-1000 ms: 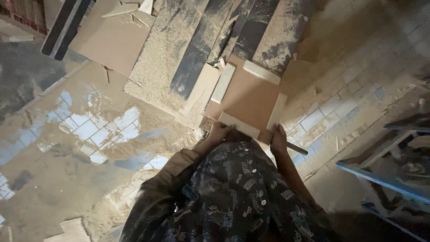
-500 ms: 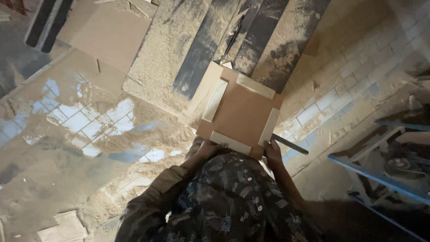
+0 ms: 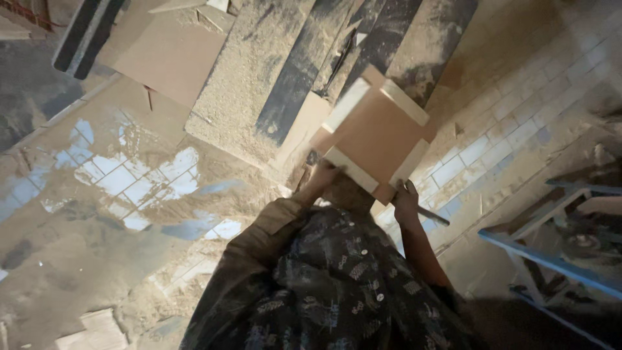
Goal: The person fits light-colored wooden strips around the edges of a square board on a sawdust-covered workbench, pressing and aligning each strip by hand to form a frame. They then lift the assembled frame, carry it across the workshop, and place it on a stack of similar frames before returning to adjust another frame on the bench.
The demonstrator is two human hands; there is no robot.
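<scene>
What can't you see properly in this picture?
Head view only:
- Left hand: its fingers are hidden behind the board.
- Right hand: the dark rod runs under it, so the grip is unclear.
- The board's underside faces away.
- Blue frame: cut off by the right edge.
- Floor scraps: cut off by the bottom edge.

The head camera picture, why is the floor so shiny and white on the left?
In the head view, light glares off the wet tiled floor; the square wooden panel between the left hand and right hand looks soft, and the lower right corner sinks into shadow.
</scene>
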